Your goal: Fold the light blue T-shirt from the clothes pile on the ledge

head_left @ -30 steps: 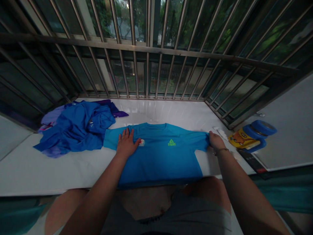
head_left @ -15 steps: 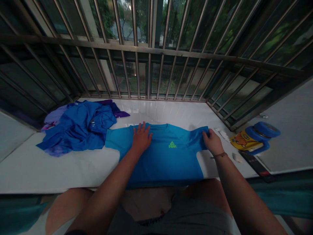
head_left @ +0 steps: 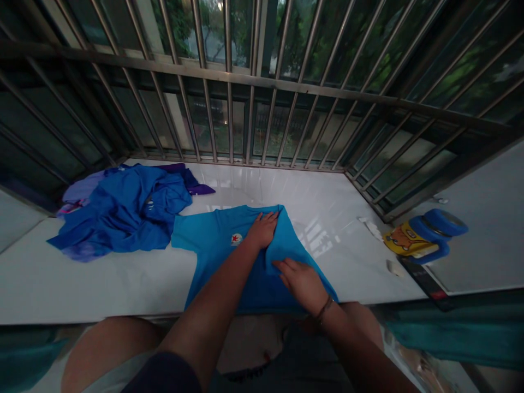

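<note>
A blue T-shirt lies on the white ledge in front of me. Its right side is folded inward over the chest, and a small red-and-white badge shows left of the fold. My left hand rests on the shirt by the collar, fingers stretched along the folded edge. Lower down, my right hand pinches the turned-over sleeve and holds it across the front of the shirt. The left sleeve is spread flat.
A heap of blue and purple clothes sits at the left. At the right are a yellow-and-blue jar, a crumpled white item and a dark flat object. Metal window bars rise behind the ledge.
My right hand has brought the right sleeve inward and toward me, folding that side over the shirt. The left hand has shifted right. The green chest logo is now covered.
</note>
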`<action>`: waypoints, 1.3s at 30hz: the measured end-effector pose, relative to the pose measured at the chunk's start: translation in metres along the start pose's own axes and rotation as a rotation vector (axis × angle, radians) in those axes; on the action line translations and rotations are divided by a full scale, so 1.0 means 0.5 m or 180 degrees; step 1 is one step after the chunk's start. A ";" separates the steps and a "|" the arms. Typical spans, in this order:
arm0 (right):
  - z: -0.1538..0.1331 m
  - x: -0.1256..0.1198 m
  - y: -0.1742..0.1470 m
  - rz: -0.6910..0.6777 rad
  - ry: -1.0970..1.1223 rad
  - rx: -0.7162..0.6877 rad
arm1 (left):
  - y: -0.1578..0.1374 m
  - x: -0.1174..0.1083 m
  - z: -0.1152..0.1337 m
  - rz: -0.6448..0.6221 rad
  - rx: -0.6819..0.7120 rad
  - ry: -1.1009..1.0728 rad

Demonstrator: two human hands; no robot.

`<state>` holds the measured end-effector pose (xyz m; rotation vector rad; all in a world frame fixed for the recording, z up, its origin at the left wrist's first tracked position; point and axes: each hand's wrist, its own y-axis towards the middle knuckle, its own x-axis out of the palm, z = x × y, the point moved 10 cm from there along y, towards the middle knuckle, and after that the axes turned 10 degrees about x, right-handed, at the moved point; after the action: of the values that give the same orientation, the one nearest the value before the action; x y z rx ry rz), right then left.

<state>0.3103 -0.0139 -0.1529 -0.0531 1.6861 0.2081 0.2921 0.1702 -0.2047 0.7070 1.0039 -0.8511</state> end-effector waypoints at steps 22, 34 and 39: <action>0.311 0.024 -0.123 0.0210 0.0721 0.1782 | -0.012 -0.032 -0.016 0.0605 -0.0105 -0.0418; 0.321 -0.009 -0.142 0.0885 0.0355 0.1800 | -0.010 -0.016 -0.006 0.0349 -0.0171 0.0023; 0.251 -0.022 -0.121 0.1192 0.0292 0.1344 | -0.010 -0.012 -0.010 0.0366 -0.0204 0.0054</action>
<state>0.4442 -0.0531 -0.1624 0.5789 1.7903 0.1255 0.2842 0.1734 -0.2018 0.7114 0.9917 -0.7111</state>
